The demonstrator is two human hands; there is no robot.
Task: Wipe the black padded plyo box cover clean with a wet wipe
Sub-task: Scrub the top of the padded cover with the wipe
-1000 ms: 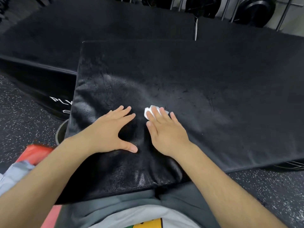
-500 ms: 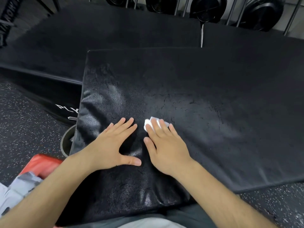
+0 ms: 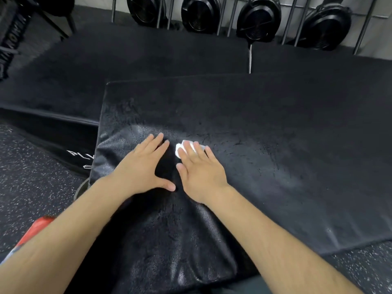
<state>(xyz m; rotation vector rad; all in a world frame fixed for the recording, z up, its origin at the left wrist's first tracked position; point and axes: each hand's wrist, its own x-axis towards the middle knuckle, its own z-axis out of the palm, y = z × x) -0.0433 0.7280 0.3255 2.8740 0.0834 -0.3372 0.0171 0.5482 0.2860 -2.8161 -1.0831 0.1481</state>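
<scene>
Black leather-look padding fills most of the view: the plyo box cover (image 3: 275,145) lies flat and low, its near edge coming up to the person's body, its left side over the speckled rubber floor (image 3: 31,183). Second pad (image 3: 127,66), also black, lies behind it, partly overlapped by the cover's far-left corner. Row of black weight plates (image 3: 258,20) racked along the wall beyond. Red object (image 3: 36,228) at lower left, mostly hidden by the forearm; cannot tell what it is. Left hand (image 3: 144,168) rests palm-down on the cover, fingers straight and spread, thumb out, holding nothing. Right hand (image 3: 201,172) just beside it, also flat, fingers straight and laid over the wet wipe (image 3: 179,148), pressing it to the surface, not curled round it. Wipe is folded small, white, showing only past the fingertips, on the cover's left-centre. Handling, as judged: cover is soft and yielding, as the skin creases and dimples round the hands and near edge; fine cracks show to the right, so hard scrubbing there may lift flakes. Probably bulky and floppy if lifted, and sheen suggests it is slick where damp. Best steadied by a flat palm beside the patch being wiped, or taken at an edge or corner. Wipe is light and limp, apt to bunch, so pin it under flat fingers.
</scene>
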